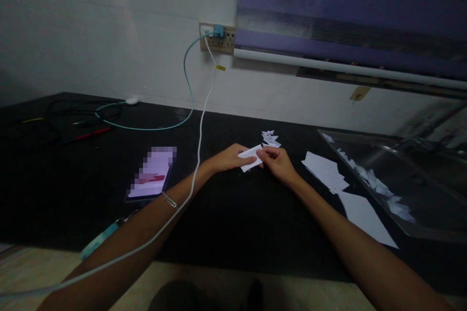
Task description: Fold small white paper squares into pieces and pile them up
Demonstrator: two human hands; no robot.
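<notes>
Between both hands is a small folded piece of white paper [251,157], held just above the black countertop [233,223]. My left hand [232,157] grips its left end, the thumb lying across the top. At its right end my right hand [278,161] pinches the paper between thumb and fingers. Right behind the hands lie several pointed folded paper pieces [270,139]. To the right of my right hand rests a stack of white paper sheets [324,172], with another white sheet [367,218] nearer to me.
A phone [153,175] lies left of my left forearm. A white cable [199,150] runs from the wall socket [218,39] across that forearm. Folded paper pieces line the edge of the metal sink [416,194]. A teal cable [146,129] curls at the back left.
</notes>
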